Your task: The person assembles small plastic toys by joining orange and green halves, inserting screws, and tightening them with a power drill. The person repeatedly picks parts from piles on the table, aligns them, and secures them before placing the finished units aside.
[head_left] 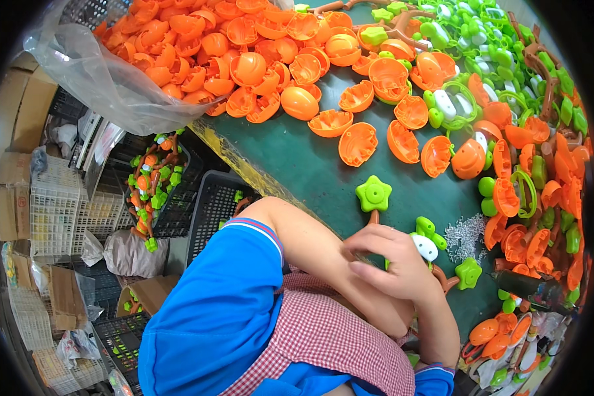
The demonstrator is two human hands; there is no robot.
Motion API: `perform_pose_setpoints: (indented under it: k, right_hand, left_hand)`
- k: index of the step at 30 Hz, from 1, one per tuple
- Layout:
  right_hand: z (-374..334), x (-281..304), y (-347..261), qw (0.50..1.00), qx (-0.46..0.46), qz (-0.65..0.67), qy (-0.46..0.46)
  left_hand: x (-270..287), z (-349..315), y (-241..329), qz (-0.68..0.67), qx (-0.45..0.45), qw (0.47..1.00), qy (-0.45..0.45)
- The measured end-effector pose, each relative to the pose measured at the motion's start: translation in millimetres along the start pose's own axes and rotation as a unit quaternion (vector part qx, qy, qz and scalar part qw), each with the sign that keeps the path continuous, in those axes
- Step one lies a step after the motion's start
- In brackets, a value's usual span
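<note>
My left arm bends across the front of the table, its forearm slanting down to the right. My left hand is hidden behind my right wrist, so its fingers do not show. On the left forearm rests my right hand (397, 261), fingers bent and thumb apart, with nothing seen in it. Just beyond it a green plastic star (374, 193) sits on a brown stem. Beside its knuckles are a white oval piece (425, 247) with dark holes and a green lobed piece (430, 231). A second green star (468, 272) adjoins a brown branch (447, 280); my hand partly covers these parts.
Small silvery screws (465, 236) lie heaped on the green tabletop (297, 175). Orange half shells (251, 69) spill from a clear plastic bag (112, 86). Green, white and brown parts (482, 53) pile up at right. Left of the table stand black crates (211, 204) and cartons (69, 297).
</note>
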State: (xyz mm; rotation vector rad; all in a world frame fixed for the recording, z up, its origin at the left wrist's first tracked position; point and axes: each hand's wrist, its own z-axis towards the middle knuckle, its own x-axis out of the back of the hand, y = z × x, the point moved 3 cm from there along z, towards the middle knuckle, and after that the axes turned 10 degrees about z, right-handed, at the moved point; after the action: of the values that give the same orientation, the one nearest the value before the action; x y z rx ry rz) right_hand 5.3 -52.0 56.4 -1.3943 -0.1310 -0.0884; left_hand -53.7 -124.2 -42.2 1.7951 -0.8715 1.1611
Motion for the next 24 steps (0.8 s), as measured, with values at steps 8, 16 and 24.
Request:
perform_pose_setpoints:
  k: [8, 16, 24]
  right_hand:
    - [-26.8, 30.8, -8.5, 0.998, -0.007, -0.001, 0.062]
    - [-97.7, 42.5, 26.5, 0.937, -0.055, 0.105, 0.328]
    - [-102.0, 43.6, 22.0, 0.93, -0.054, 0.116, 0.346]
  left_hand:
    - [42.4, -61.0, -6.4, -0.107, 0.034, 0.989, 0.101]
    - [-1.3, -357.3, -115.0, 0.28, 0.748, 0.585, 0.14]
    - [17.4, -349.9, -117.1, 0.083, 0.76, 0.619, 0.182]
